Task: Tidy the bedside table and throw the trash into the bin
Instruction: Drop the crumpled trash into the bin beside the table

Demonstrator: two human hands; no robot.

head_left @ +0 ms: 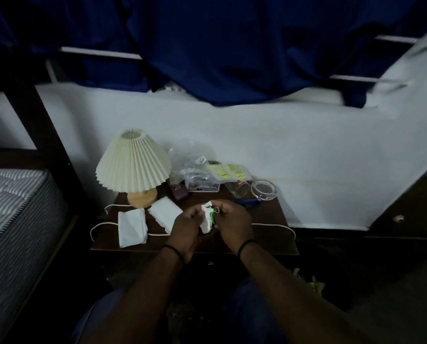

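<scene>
Dim room, dark blue curtain hanging across the top over a white wall. Striped mattress at left, in a dark bed frame. Dark wood bedside table against the wall, between the mattress and a dark cabinet at right. Back left corner of the table: lamp with cream pleated shade, tilted, on a round wooden base; its pale cord loops off the left edge and runs along the front, coming out again past the right edge. Back edge, middle: crumpled clear plastic bag, yellow-printed packets just right of it, a small printed card or box under them, detail too dim to read. Small maroon object beside the lamp base. Back right corner: clear glass tumbler lying on its side, round glass ashtray touching or just beside it. Blue item behind the right hand, mostly hidden. Front left: two white tissues, one near the front left corner, another just right of it. Left hand and right hand together over the table's middle front, both pinching a white crumpled wad of paper with green bits between them, held above the surface. Black band on each wrist. Bin not visible for sure; some yellowish litter on the dark floor at lower right.
</scene>
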